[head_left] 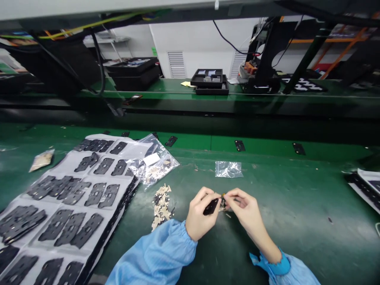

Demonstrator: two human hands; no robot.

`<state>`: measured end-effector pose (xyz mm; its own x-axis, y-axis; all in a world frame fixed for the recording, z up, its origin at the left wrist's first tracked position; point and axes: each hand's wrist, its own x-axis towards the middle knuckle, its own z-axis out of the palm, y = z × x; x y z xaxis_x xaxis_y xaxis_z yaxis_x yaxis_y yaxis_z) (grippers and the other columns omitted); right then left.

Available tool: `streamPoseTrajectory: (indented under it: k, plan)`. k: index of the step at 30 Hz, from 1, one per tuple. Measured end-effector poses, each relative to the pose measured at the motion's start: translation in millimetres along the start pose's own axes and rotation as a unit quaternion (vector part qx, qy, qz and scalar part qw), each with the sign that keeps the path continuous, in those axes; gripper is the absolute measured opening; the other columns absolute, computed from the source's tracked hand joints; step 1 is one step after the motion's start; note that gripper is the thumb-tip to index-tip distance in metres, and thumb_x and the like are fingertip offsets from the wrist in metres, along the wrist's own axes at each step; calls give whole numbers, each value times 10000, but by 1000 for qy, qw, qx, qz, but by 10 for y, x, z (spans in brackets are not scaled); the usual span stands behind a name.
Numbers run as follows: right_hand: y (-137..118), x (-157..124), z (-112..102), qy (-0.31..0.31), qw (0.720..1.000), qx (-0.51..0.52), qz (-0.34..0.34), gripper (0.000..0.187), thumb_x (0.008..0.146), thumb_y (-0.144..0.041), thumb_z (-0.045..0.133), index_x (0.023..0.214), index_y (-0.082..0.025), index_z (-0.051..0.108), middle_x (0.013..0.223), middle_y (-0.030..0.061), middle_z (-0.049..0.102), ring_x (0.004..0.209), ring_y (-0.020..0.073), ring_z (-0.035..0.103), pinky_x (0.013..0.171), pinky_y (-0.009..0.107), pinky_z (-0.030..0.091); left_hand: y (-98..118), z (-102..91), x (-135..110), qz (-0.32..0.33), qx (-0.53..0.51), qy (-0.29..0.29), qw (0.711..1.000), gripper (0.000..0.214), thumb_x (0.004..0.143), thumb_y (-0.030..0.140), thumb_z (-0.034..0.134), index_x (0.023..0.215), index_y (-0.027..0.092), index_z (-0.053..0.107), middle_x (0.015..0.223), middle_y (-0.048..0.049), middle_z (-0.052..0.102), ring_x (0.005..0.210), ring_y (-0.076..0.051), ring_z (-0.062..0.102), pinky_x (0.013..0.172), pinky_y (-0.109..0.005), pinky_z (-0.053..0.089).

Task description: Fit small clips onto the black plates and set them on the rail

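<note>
My left hand (200,213) is closed around a small flat black plate (211,206), held just above the green table (297,206). My right hand (245,209) pinches a tiny tan piece (223,195) against the plate's end, so the two hands meet. A loose pile of small tan parts (162,206) lies just left of my left hand. Both sleeves are light blue.
A white sheet (50,221) covered with several black plates lies at the left. A clear bag of tan parts (154,162) rests on its corner, and a small clear bag (228,169) lies beyond my hands. Black plates (240,145) sit along the conveyor edge. Black trays (209,81) stand behind.
</note>
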<state>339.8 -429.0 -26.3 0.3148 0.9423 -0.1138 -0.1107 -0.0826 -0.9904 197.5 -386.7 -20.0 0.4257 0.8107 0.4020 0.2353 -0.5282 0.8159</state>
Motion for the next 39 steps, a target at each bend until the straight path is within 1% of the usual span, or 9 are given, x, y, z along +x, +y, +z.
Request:
streamPoseTrajectory:
  k: [9, 13, 16, 20, 26, 31, 34, 36, 39]
  plan:
    - [29, -14, -11, -34, 999, 12, -12, 175, 722, -341, 697, 734, -168, 674, 747, 22, 594, 615, 132, 602, 604, 258, 541, -72, 48, -54, -17, -43, -6, 999, 205, 806, 138, 563, 968, 188, 678, 837, -58, 590, 733, -133, 580, 664, -246, 478]
    - [10, -8, -22, -48, 999, 12, -12, 190, 725, -320, 697, 862, -189, 709, 895, 50, 614, 739, 159, 623, 672, 280, 559, -98, 27, 17, -94, -89, -1, 992, 175, 816, 187, 563, 924, 173, 699, 811, -57, 602, 738, -144, 582, 655, -248, 465]
    - [-15, 0, -41, -33, 999, 30, 18, 188, 735, -330, 686, 839, -174, 703, 870, 48, 612, 712, 153, 614, 628, 277, 569, -108, 13, 66, -189, -175, -21, 966, 150, 807, 238, 585, 798, 144, 701, 780, -53, 613, 714, -137, 571, 636, -237, 447]
    - [-15, 7, -58, -46, 994, 69, 70, 177, 740, -313, 690, 817, -155, 674, 720, 20, 600, 611, 122, 580, 538, 234, 541, -92, 16, 66, -296, -293, -51, 908, 189, 784, 299, 617, 812, 124, 683, 708, -23, 580, 515, -55, 431, 478, -187, 339]
    - [-31, -16, -11, -27, 998, 59, 21, 163, 726, -307, 699, 720, -154, 643, 724, -1, 529, 562, 101, 535, 446, 206, 499, -54, 29, 60, -318, -340, -60, 883, 192, 754, 283, 630, 809, 102, 661, 562, 13, 516, 466, -49, 416, 452, -174, 320]
    - [-74, -58, 34, 13, 998, 60, 9, 160, 728, -302, 699, 701, -158, 635, 747, -9, 521, 499, 71, 525, 440, 199, 475, -112, 3, 96, -358, -428, 36, 829, 93, 743, 234, 498, 805, 168, 517, 596, 26, 568, 410, -108, 527, 398, -212, 401]
    - [-100, -87, 51, -24, 996, 68, 48, 162, 747, -317, 681, 730, -157, 670, 737, 5, 532, 570, 92, 543, 484, 197, 491, -182, -32, 146, -362, -353, 63, 861, 73, 725, 216, 529, 767, 156, 524, 601, 5, 614, 521, -133, 609, 512, -228, 483]
    - [-117, -102, 57, -46, 994, 72, 71, 191, 768, -345, 655, 783, -161, 703, 798, 30, 554, 629, 105, 549, 524, 207, 515, -212, -55, 178, -343, -290, 62, 892, 140, 718, 231, 594, 821, 138, 573, 732, -39, 675, 658, -143, 648, 596, -214, 500]
    - [-146, -109, 58, -55, 992, 68, 93, 246, 776, -389, 632, 845, -176, 733, 934, 56, 550, 682, 113, 558, 583, 237, 547, -216, -70, 198, -330, -242, 56, 911, 249, 730, 286, 635, 929, 140, 599, 903, -76, 697, 755, -152, 664, 614, -193, 501]
